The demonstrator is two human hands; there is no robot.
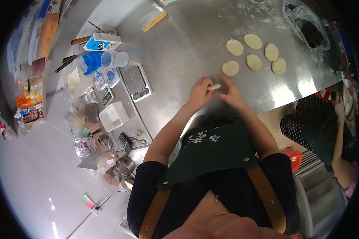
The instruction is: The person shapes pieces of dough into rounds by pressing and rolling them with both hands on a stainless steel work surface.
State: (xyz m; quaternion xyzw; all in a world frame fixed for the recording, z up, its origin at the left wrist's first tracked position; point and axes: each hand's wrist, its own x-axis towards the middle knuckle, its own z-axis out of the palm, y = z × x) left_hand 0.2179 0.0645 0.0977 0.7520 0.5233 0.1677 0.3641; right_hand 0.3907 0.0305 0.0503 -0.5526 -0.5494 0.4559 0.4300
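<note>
My left hand (200, 92) is closed on a small pale dough piece (214, 87), pinched so that its edge points toward my right hand. My right hand (231, 95) is open beside it, thumb and fingers spread, apart from the dough. Just beyond my right fingertips lies a flattened dough round (230, 68) on the steel table (175, 51). Several more rounds like it sit behind and to the right, among them an upper one (253, 41) and the rightmost one (279, 65). Part of the held dough is hidden by my left fingers.
A clear plastic bag with a dark mass (311, 35) is at the far right. A wooden-handled scraper (155, 21) lies at the back. To the left are a kitchen scale (135, 81), a plastic cup (115, 59), a carton (102, 42) and a white tub (113, 116). Another person's arm (340, 147) shows right.
</note>
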